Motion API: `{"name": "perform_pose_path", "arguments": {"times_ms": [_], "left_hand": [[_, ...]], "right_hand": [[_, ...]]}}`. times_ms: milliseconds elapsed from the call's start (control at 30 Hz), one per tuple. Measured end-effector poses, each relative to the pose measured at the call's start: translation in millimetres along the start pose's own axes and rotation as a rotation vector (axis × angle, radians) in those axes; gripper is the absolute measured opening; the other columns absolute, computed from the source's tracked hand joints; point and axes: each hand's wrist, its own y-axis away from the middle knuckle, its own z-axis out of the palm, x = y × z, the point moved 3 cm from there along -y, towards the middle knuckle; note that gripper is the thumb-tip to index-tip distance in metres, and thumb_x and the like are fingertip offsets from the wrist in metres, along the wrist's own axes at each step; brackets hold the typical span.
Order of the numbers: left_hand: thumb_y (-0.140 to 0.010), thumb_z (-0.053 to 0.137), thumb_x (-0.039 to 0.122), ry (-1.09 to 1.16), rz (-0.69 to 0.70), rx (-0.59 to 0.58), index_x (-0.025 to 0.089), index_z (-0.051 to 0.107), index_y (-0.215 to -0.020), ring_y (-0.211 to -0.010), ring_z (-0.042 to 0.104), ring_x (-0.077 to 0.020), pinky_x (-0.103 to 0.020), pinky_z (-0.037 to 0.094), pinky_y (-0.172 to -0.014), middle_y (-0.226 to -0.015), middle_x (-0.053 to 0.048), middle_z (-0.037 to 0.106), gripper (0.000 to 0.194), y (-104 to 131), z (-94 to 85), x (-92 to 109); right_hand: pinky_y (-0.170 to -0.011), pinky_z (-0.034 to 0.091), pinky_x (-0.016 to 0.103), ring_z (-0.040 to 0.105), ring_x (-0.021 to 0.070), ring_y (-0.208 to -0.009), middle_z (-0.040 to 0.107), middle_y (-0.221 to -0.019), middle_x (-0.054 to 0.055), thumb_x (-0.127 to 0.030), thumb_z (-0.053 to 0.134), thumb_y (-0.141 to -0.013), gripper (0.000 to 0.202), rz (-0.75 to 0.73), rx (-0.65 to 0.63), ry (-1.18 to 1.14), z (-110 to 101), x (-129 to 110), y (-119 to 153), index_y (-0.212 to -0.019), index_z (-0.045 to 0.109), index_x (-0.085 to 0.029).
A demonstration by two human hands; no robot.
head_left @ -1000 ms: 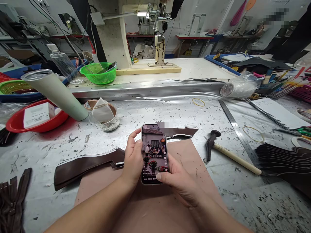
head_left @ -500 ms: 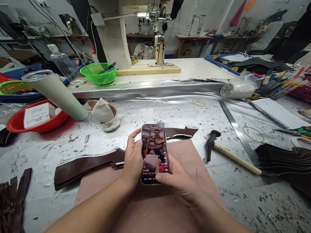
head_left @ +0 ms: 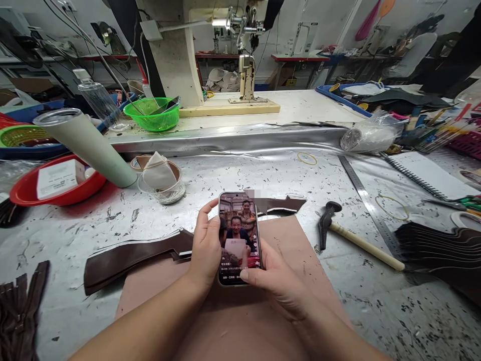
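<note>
Left hand [head_left: 206, 245] and right hand [head_left: 278, 275] are closed on the two sides of a phone [head_left: 237, 233], its lit screen facing up, the right thumb at its lower edge. They hold it over a brown sheet [head_left: 291, 240], which lies on the near side of the desk [head_left: 233, 173]. Silvery and wrinkled toward the back, the desk's covering is scuffed all over with dark flecks, thickest at the lower right. Dark leather [head_left: 131, 255] overlaps the sheet's left edge. To the right lie a hammer [head_left: 364, 245], a ruler [head_left: 364, 198], an open notebook [head_left: 432, 173] and a stack of dark pieces [head_left: 436, 255]; to the left, zips [head_left: 24, 311], and farther back a red bowl [head_left: 75, 195] beside a pale tumbler [head_left: 92, 148].

Behind, a sewing machine [head_left: 175, 65] stands on a white top [head_left: 304, 105], with a green bowl [head_left: 161, 120] to its left. Beyond it, more machines and red-edged benches [head_left: 300, 58] line a whitish wall [head_left: 330, 20], and a lamp [head_left: 221, 22] glows at the machine's head.
</note>
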Motion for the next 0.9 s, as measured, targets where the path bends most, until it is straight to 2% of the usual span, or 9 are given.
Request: {"name": "perform_pose_path", "arguments": {"times_ms": [233,567,733,900], "left_hand": [[-0.084,0.046,0.031,-0.026,0.017,0.017,0.026,0.049,-0.117,-0.071,0.064,-0.0149,-0.029,0.052,-0.07,-0.084,0.0,0.066,0.033,-1.4,-1.9,-0.9],[-0.083,0.047,0.03,-0.005,-0.015,0.018,0.026,0.049,-0.115,-0.069,0.064,-0.0158,-0.029,0.053,-0.066,-0.082,0.0,0.065,0.033,-0.8,0.1,0.3],[-0.082,0.047,0.031,-0.002,-0.012,0.025,0.025,0.049,-0.115,-0.068,0.063,-0.0156,-0.028,0.052,-0.064,-0.081,0.0,0.065,0.033,-1.2,-0.6,1.0],[-0.083,0.047,0.031,-0.026,-0.009,0.024,0.026,0.049,-0.115,-0.064,0.061,-0.0131,-0.024,0.05,-0.062,-0.071,0.003,0.061,0.032,-0.7,-0.4,0.8]], "right_hand": [[-0.088,0.04,0.04,0.058,0.0259,-0.1,0.066,-0.1,0.005,-0.02,0.074,-0.058,0.057,-0.005,0.006,0.003,1.7,-1.4,-0.1,-0.11,0.053,-0.02],[-0.087,0.042,0.038,0.059,0.0247,-0.098,0.067,-0.099,0.005,-0.016,0.072,-0.056,0.055,0.007,0.025,0.001,1.2,-0.5,0.1,-0.108,0.054,-0.02],[-0.089,0.041,0.037,0.059,0.0237,-0.101,0.067,-0.104,0.003,-0.007,0.057,-0.055,0.056,-0.002,0.04,-0.007,3.5,-2.9,0.1,-0.109,0.055,-0.021],[-0.089,0.041,0.037,0.058,0.0235,-0.1,0.068,-0.102,0.003,-0.007,0.05,-0.052,0.059,0.003,0.047,0.001,4.1,-3.4,1.2,-0.11,0.055,-0.019]]}}
